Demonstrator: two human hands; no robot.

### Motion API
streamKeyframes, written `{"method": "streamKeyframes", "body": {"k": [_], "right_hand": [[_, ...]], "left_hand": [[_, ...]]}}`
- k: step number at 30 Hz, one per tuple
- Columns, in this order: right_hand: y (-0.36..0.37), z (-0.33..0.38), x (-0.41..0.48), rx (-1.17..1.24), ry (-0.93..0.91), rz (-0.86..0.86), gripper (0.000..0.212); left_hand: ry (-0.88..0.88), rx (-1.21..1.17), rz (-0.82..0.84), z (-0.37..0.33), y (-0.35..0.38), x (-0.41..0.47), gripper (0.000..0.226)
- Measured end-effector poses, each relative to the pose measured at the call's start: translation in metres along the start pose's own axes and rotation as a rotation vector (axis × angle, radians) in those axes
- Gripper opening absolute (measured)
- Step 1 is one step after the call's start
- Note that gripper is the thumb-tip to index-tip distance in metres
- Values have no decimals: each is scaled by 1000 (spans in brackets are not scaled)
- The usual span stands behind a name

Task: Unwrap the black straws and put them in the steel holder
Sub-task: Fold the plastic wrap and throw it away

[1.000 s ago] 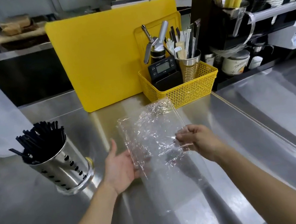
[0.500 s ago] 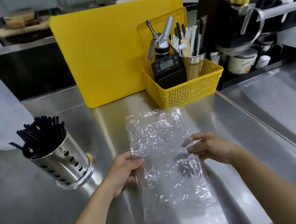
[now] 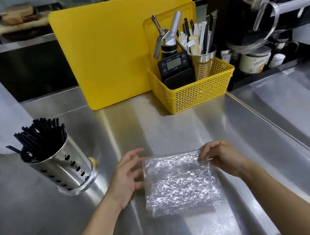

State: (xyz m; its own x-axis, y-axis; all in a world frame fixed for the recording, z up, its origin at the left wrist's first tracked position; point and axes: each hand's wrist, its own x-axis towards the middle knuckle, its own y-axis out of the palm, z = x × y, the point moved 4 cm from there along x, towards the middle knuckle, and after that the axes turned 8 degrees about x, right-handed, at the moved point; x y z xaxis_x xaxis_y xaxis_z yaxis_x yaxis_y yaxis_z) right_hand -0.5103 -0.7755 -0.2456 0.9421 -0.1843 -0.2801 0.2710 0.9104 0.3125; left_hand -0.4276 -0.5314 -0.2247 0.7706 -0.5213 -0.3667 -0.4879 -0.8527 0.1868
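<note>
Clear wrapper between hands: right pinches its corner, left open beside it

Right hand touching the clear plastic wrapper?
Touching. Head view: right hand fingertips pinch the top right corner of the crinkled clear plastic wrapper.

crinkled glossy clear plastic wrapper on brushed, shiny steel counter; perforated polished steel holder.
</note>
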Motion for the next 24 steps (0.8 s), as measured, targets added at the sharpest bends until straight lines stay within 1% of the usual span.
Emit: {"method": "streamKeyframes", "body": {"k": [2,3,4,5,8,9,11,12,13,14,16,17,19,21,22,24], "right_hand": [[-1,-1,-1,-5,-30,-35,43],[0,-1,-2,-9,-40,-56,42],[1,-1,-4,-17,-51,-70,42],[4,1,-7,-28,-63,-88,42],[8,1,-20,-6,-79,-175,44],[10,1,-25,30,-69,-186,41],[13,-4,-39,141,-26,-165,27],[15,-7,-48,183,1,-150,35],[16,-11,-57,194,35,-142,46],[19,-14,-68,181,59,-140,52],[25,-20,-92,89,104,-159,51],[29,-23,-106,15,128,-182,45],[33,-28,-131,-118,130,-257,29],[30,-32,-154,-125,74,-370,22],[28,-33,-165,-108,31,-423,21],[23,-34,-186,-93,-41,-515,22]], "left_hand": [[-88,-11,59,5,1,-4,45],[-135,22,67,8,2,-6,54],[-170,69,68,12,5,-8,57],[-197,124,58,17,6,-11,53],[-213,255,-3,26,8,-17,17],[-202,273,-23,28,6,-19,12],[-164,277,-55,27,3,-23,9],[-141,275,-70,25,2,-25,8],[-121,273,-86,24,2,-28,7],[-106,263,-100,24,2,-31,5],[-86,248,-100,25,7,-38,11],[-69,254,-73,26,12,-44,12],[-37,301,-1,30,23,-55,7],[-52,354,32,42,31,-64,29],[-60,407,45,46,35,-68,35],[-67,480,93,53,45,-75,40]]}}
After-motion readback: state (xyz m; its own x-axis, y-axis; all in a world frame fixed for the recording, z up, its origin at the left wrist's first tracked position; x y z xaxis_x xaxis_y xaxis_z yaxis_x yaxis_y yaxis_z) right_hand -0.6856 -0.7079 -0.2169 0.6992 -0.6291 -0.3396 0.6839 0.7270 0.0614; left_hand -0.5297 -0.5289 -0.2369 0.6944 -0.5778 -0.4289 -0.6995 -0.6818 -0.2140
